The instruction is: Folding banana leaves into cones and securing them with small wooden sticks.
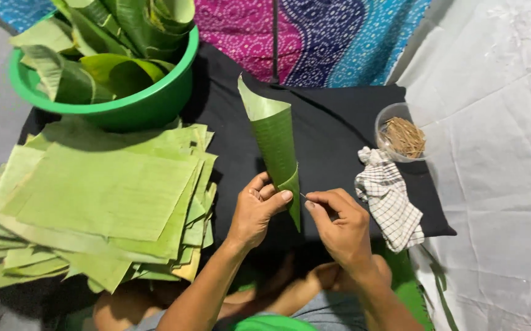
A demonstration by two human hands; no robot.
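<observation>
While the left hand wraps its grip around the lower part of a rolled leaf cone, the right hand pinches a thin pin at the cone's overlapping edge. The cone stands upright over a black cloth. Cut leaves lie stacked left, below a green basin. A checked rag and a bowl of sticks sit right.

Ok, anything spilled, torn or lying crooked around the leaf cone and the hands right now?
Nothing stands out. The leaf cone looks whole in the left hand; the right hand pinches a thin sliver at its seam. The cut leaves are loosely fanned, the sticks stay inside the clear bowl, and the checked cloth is merely crumpled.
</observation>
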